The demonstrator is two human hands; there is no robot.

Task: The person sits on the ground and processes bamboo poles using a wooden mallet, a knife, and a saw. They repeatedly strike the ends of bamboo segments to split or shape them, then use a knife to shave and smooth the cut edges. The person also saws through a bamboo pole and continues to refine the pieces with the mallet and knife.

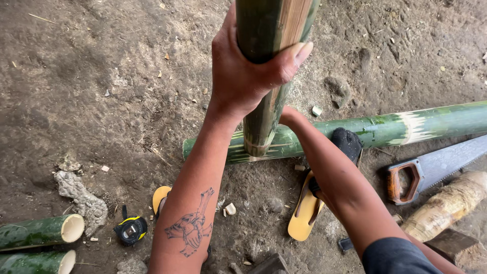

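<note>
The left hand was clenched around an upright bamboo pole, thumb wrapped across its front, holding it vertical with its lower end resting on a long green bamboo culm that lay across the dirt ground. The right hand reached in behind the base of the pole; its fingers were hidden by the pole, so whether they gripped anything could not be told. A handsaw lay just beside the culm on the right, a yellow tape measure sat on the ground near two short cut bamboo sections, and a yellow sandal showed under the right forearm. Risk assessment: the pole stood on a rounded surface, so its foot could slip sideways and pinch the hidden fingers; the culm, apparently unblocked, could roll; split bamboo edges could also cut bare skin
</note>
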